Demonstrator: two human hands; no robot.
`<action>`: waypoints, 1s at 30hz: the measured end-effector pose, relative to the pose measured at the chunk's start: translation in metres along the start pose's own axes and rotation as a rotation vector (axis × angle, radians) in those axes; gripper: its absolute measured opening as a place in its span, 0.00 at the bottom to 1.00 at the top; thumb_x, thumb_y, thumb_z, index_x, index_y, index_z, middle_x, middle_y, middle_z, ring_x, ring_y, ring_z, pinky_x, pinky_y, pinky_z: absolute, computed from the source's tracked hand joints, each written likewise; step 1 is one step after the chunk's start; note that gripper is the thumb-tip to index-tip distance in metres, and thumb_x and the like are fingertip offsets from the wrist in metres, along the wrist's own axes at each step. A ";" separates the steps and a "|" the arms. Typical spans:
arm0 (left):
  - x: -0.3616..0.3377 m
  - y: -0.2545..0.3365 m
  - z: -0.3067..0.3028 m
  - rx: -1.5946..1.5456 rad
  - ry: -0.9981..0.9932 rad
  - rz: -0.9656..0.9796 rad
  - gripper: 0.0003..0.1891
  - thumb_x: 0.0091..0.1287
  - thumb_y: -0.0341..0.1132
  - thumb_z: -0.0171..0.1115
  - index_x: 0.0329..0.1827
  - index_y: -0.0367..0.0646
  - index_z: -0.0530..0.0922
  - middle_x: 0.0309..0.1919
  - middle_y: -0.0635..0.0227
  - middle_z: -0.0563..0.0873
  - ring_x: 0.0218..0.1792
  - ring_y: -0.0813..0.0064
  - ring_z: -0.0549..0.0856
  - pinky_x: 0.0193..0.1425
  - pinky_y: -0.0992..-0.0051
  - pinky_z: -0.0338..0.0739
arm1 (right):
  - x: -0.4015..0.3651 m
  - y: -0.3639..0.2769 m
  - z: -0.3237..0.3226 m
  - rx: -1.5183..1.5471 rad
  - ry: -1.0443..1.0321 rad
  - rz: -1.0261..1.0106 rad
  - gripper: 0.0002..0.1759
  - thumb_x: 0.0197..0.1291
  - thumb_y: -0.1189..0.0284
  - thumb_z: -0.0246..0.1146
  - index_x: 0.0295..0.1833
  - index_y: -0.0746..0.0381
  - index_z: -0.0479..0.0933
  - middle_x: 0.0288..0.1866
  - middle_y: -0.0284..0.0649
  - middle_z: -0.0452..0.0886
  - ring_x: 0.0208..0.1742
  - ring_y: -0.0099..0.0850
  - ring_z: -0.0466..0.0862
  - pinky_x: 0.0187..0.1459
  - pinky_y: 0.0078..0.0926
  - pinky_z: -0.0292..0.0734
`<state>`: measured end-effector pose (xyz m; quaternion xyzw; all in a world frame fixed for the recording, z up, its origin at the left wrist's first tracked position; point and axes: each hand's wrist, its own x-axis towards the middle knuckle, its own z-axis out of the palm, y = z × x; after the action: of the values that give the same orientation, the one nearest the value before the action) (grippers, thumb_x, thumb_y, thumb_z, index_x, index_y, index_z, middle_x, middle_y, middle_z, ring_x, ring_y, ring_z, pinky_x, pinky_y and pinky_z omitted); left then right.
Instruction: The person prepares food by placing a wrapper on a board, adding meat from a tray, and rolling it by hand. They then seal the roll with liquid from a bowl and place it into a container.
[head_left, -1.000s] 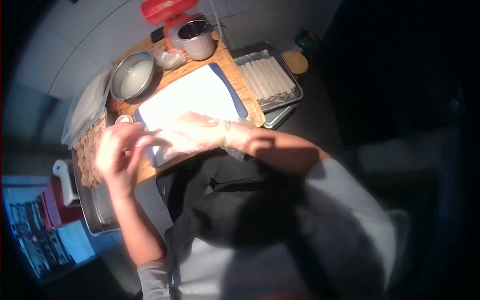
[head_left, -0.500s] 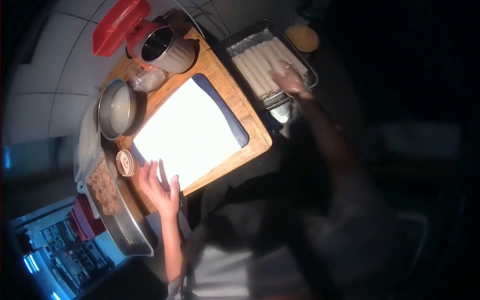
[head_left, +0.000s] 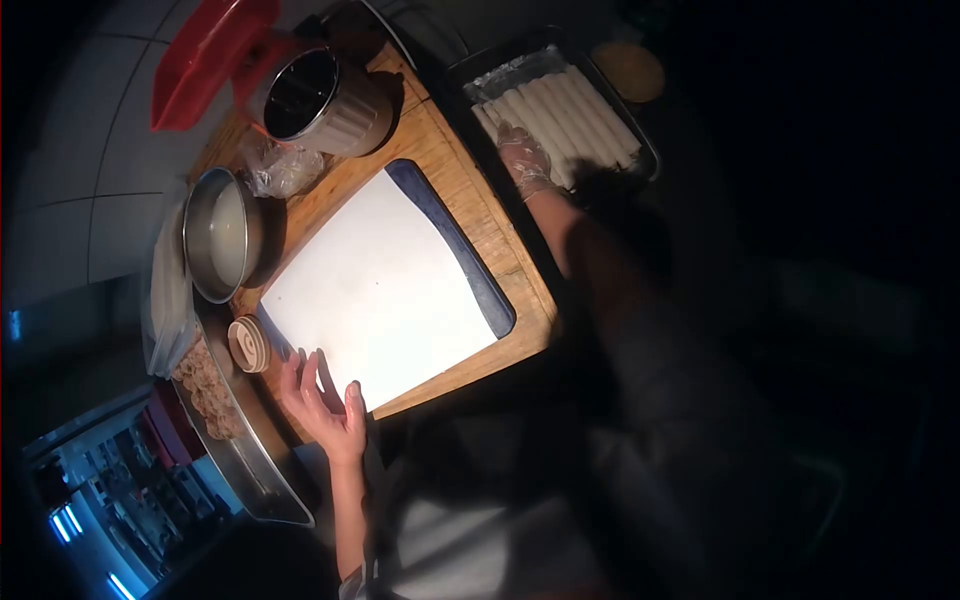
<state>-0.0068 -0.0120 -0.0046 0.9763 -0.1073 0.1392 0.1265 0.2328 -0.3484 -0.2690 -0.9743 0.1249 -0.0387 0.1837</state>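
My left hand (head_left: 325,410) rests at the near left edge of a white cutting board (head_left: 385,290), its fingers spread and nothing in them. In a clear glove, my right hand (head_left: 522,158) reaches into a metal tray (head_left: 655,165) and lies on the left end of a row of pale rolls (head_left: 565,115). Whether its fingers grip a roll cannot be made out. The board has dark blue ends and lies on a wooden block (head_left: 480,215).
Left of the board stand a bowl of whitish liquid (head_left: 228,235), a small stack of round lids (head_left: 248,345) and a long pan with ground filling (head_left: 208,390). Behind are a plastic bag (head_left: 285,170), a ribbed container (head_left: 345,110), a red scale (head_left: 210,60) and a round yellowish item (head_left: 628,72).
My right hand has moved left across the rolls, from the tray's right side to its left side. My left hand keeps its place by the board. The view has shifted slightly.
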 end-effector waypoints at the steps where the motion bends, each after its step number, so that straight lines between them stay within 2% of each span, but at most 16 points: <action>1: 0.000 0.000 0.000 0.014 -0.007 0.000 0.28 0.65 0.42 0.66 0.64 0.36 0.73 0.67 0.51 0.66 0.68 0.52 0.67 0.72 0.58 0.64 | -0.001 -0.001 0.003 -0.051 0.063 -0.007 0.20 0.67 0.69 0.52 0.64 0.55 0.72 0.42 0.49 0.81 0.43 0.45 0.87 0.39 0.41 0.84; 2: -0.001 0.000 0.000 -0.003 -0.004 -0.004 0.28 0.65 0.42 0.66 0.64 0.36 0.74 0.67 0.51 0.66 0.68 0.52 0.67 0.72 0.58 0.64 | -0.001 -0.001 0.006 -0.102 0.128 -0.015 0.19 0.66 0.70 0.53 0.62 0.53 0.73 0.40 0.46 0.81 0.39 0.42 0.88 0.33 0.38 0.85; 8: -0.002 -0.002 0.002 -0.054 0.014 -0.018 0.28 0.64 0.42 0.67 0.64 0.37 0.74 0.66 0.51 0.67 0.68 0.52 0.68 0.72 0.58 0.63 | -0.012 0.009 0.001 -0.061 0.182 -0.030 0.20 0.67 0.69 0.51 0.64 0.50 0.71 0.41 0.44 0.80 0.36 0.40 0.87 0.33 0.39 0.84; 11: -0.002 -0.002 0.004 -0.092 0.034 -0.015 0.28 0.63 0.41 0.68 0.64 0.37 0.74 0.66 0.51 0.67 0.68 0.51 0.67 0.72 0.57 0.62 | -0.010 0.010 0.003 -0.129 0.149 -0.027 0.20 0.68 0.68 0.52 0.65 0.50 0.70 0.43 0.44 0.80 0.38 0.41 0.86 0.35 0.40 0.84; 14: -0.002 -0.001 0.000 -0.030 0.041 0.003 0.28 0.62 0.41 0.69 0.64 0.38 0.74 0.66 0.51 0.69 0.68 0.50 0.67 0.72 0.56 0.61 | -0.011 0.012 0.004 -0.110 0.127 -0.042 0.24 0.68 0.60 0.55 0.68 0.51 0.68 0.47 0.46 0.79 0.45 0.42 0.85 0.39 0.41 0.84; 17: -0.004 -0.004 0.001 -0.114 0.101 -0.012 0.28 0.62 0.41 0.69 0.64 0.39 0.75 0.66 0.51 0.70 0.68 0.50 0.67 0.71 0.57 0.61 | -0.025 0.010 -0.013 0.050 0.257 -0.067 0.32 0.68 0.54 0.56 0.75 0.51 0.62 0.50 0.48 0.76 0.52 0.45 0.82 0.49 0.48 0.81; 19: -0.007 -0.011 0.001 -0.262 0.173 -0.081 0.28 0.61 0.41 0.69 0.63 0.39 0.75 0.65 0.51 0.71 0.67 0.52 0.68 0.71 0.57 0.62 | -0.036 0.000 -0.072 0.177 0.188 0.080 0.37 0.69 0.52 0.56 0.78 0.54 0.58 0.59 0.53 0.74 0.59 0.49 0.78 0.57 0.45 0.76; 21: -0.011 -0.023 0.000 -0.410 0.243 -0.148 0.27 0.61 0.41 0.69 0.62 0.39 0.75 0.65 0.51 0.71 0.67 0.54 0.69 0.70 0.59 0.62 | -0.060 0.010 -0.111 0.335 0.325 0.014 0.35 0.71 0.54 0.55 0.78 0.59 0.58 0.65 0.57 0.70 0.64 0.50 0.73 0.65 0.41 0.69; 22: -0.010 -0.023 -0.003 -0.542 0.270 -0.192 0.25 0.62 0.38 0.68 0.61 0.39 0.76 0.65 0.53 0.71 0.67 0.56 0.70 0.69 0.61 0.64 | -0.069 0.016 -0.137 0.430 0.340 0.026 0.35 0.71 0.56 0.56 0.77 0.59 0.57 0.66 0.57 0.68 0.66 0.51 0.71 0.66 0.45 0.67; 23: -0.010 -0.027 -0.005 -0.510 0.275 -0.182 0.24 0.62 0.37 0.67 0.61 0.40 0.76 0.65 0.54 0.71 0.66 0.57 0.70 0.69 0.62 0.65 | -0.079 0.016 -0.165 0.524 0.351 0.036 0.34 0.71 0.58 0.57 0.77 0.58 0.57 0.67 0.58 0.66 0.67 0.53 0.70 0.67 0.49 0.66; 25: -0.008 -0.036 -0.009 -0.454 0.283 -0.171 0.23 0.61 0.35 0.67 0.60 0.41 0.77 0.65 0.55 0.72 0.66 0.58 0.70 0.68 0.63 0.66 | -0.108 -0.003 -0.222 0.765 0.415 0.019 0.31 0.73 0.65 0.54 0.77 0.60 0.56 0.69 0.54 0.63 0.70 0.47 0.68 0.71 0.44 0.62; 28: 0.001 -0.044 0.001 -0.374 0.323 -0.054 0.21 0.59 0.35 0.70 0.56 0.43 0.79 0.62 0.55 0.76 0.64 0.54 0.73 0.68 0.60 0.68 | -0.152 -0.037 -0.247 1.012 0.422 -0.226 0.32 0.73 0.69 0.52 0.78 0.62 0.53 0.73 0.51 0.60 0.74 0.42 0.64 0.75 0.40 0.56; 29: 0.000 -0.046 0.004 -0.333 0.325 -0.017 0.21 0.58 0.35 0.70 0.55 0.43 0.80 0.61 0.54 0.76 0.64 0.53 0.73 0.68 0.59 0.68 | -0.173 -0.066 -0.263 1.161 0.343 -0.308 0.33 0.74 0.69 0.51 0.79 0.64 0.50 0.78 0.50 0.54 0.78 0.42 0.59 0.77 0.40 0.51; 30: -0.004 -0.046 0.008 -0.347 0.314 -0.060 0.21 0.57 0.36 0.72 0.54 0.44 0.80 0.61 0.54 0.77 0.63 0.52 0.74 0.68 0.59 0.68 | -0.180 -0.078 -0.262 1.211 0.306 -0.322 0.34 0.73 0.69 0.52 0.79 0.64 0.49 0.80 0.50 0.51 0.79 0.42 0.57 0.78 0.40 0.49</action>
<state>0.0026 0.0299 -0.0231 0.9090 -0.0798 0.2651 0.3117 0.0451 -0.3234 -0.0024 -0.6881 -0.0421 -0.2679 0.6731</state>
